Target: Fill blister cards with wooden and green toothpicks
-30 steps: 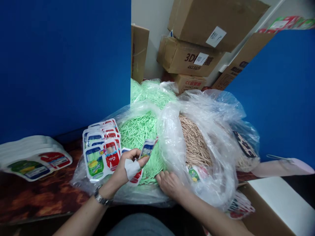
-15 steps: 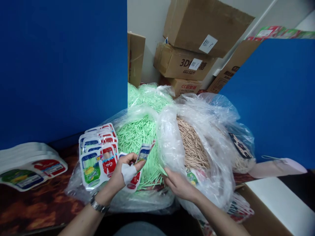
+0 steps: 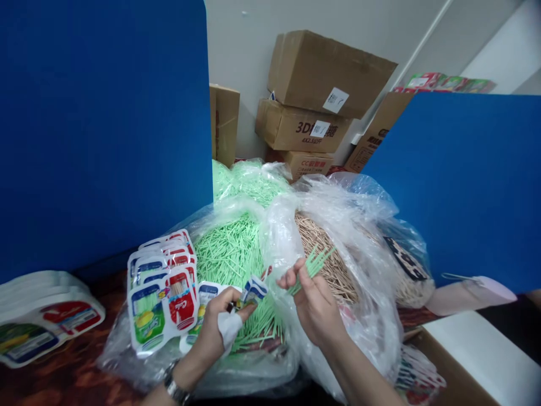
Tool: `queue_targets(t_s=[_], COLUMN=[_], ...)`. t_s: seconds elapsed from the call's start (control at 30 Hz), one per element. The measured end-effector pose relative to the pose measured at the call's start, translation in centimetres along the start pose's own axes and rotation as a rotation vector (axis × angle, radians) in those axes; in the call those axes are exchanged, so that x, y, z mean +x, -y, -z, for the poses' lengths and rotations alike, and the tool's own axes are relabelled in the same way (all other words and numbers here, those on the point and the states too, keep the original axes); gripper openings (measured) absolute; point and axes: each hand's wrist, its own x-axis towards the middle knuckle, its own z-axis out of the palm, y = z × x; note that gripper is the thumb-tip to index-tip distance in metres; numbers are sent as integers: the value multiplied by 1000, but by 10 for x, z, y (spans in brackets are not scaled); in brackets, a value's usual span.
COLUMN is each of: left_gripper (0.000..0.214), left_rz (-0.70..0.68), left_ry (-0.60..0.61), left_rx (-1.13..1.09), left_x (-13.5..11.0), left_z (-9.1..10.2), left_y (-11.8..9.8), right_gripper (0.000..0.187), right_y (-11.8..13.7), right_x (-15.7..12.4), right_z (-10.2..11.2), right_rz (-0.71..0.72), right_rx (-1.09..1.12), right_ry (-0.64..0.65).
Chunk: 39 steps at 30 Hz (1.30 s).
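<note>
"What stands at the back?"
"A pale wall [image 3: 236, 34], with stacked cardboard boxes [image 3: 308, 70] before it."
"And the sides?"
"Blue partitions [image 3: 101, 124] flank the counter [image 3: 63, 375], whose surface is mottled reddish brown, and the light is rather dim."

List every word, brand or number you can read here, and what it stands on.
"Sprite": front packet, green half
"Cola": front packet, red half
"3D": middle box
"4X2.5": middle box
"CC": lower box
Too small or blurred: the boxes' other characters, the white labels, the held packet, the left stack.
</note>
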Motion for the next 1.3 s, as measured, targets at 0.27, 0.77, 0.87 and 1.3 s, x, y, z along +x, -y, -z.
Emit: queue_targets(t_s=[0.27,0.77,0.87,1.3], left_gripper=[23,8,4,31], left_rz=[-231,-359,-364,116], left_ry=[-78,-73,-38,129], left_rx=[155,112,102,-462], left_x=[-5,-3,-2,0], left_z=[-13,-8,-5,2], left_y=[-17,-25,-26,-22], right_gripper=[28,50,51,54], right_y=[-3,-20,-12,-22], right_x=[-3,-3,1,31], right_z=[-34,-20,-15,21], right_rz=[348,315,410,90], right_rx=[-421,-788,-817,-693], right_ry=[-3,92,122,229])
